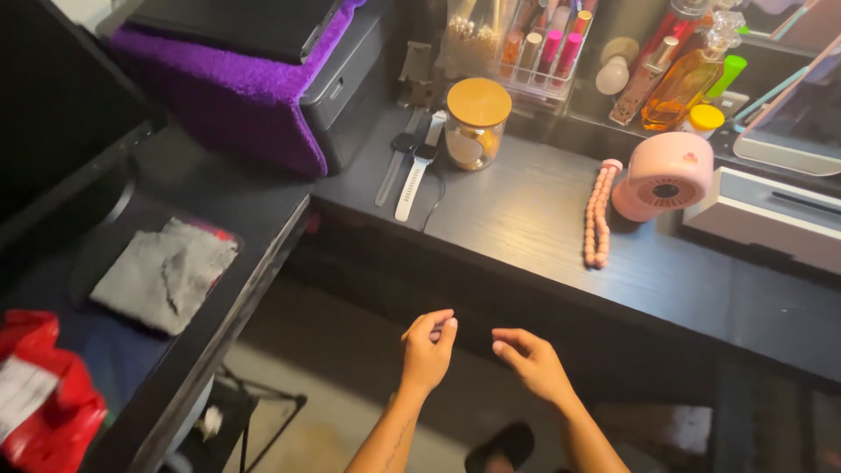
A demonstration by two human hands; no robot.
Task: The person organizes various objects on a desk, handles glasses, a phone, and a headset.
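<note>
From the head view, both bare hands are seen low in the frame, held in the air in front of the dark wood-grain surface point(526, 210) and touching nothing. The left hand point(427, 350) is loosely curled, its fingers bent in toward the thumb, and nothing is held in it. The right hand point(533, 361) is half open with its fingers gently bent toward the left one; it too is empty. The two hands are near each other but apart.

Nearest to them, on the surface above, a string of pink round beads point(597, 215) is laid out in a long loop, just beside a round pink small fan point(664, 178). Further left, a clear glass jar with a round wooden lid point(476, 124) is stood upright, and two wristwatches, one with a white strap point(418, 175) and one with a dark strap point(399, 158), are laid flat beside it.

On the lower black surface at the left, a crumpled grey cloth point(165, 274) is spread, and a red crinkled plastic package bearing a white rectangular label point(37, 394) is seen at the bottom left corner. A purple fluffy cover point(236, 96) is draped over a box at the top left.
</note>
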